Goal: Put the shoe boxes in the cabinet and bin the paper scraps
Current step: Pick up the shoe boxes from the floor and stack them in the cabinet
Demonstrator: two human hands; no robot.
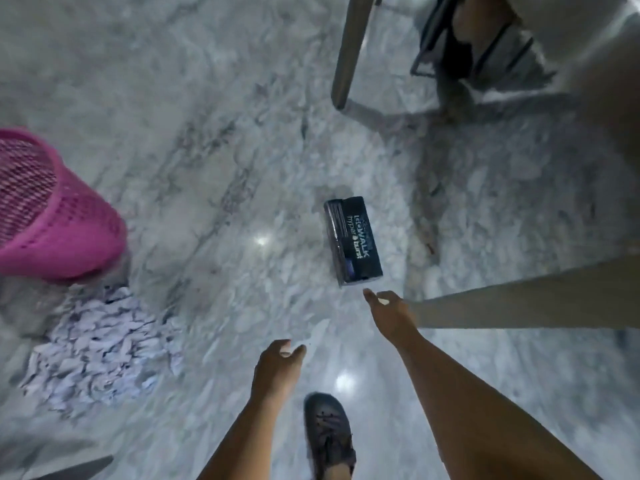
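Both bare forearms reach forward and down over the marble floor (207, 133), above a dark shoe (329, 434) on the person's foot. Short of the shoe box (353, 240) and off to its left, the left hand (277, 367) hangs with fingers loosely curled and holds nothing. Stretched further, the right hand (389, 306) has its fingertips just short of the box's near end, fingers relaxed and holding nothing. Black with pale lettering, the box lies flat on the floor with its lid on. Well left of the box stands a pink mesh basket (59, 216), its contents unclear through blur, and a heap of paper scraps (100, 348) lies on the floor just in front of it. Chair legs (349, 50) rise beyond the box.
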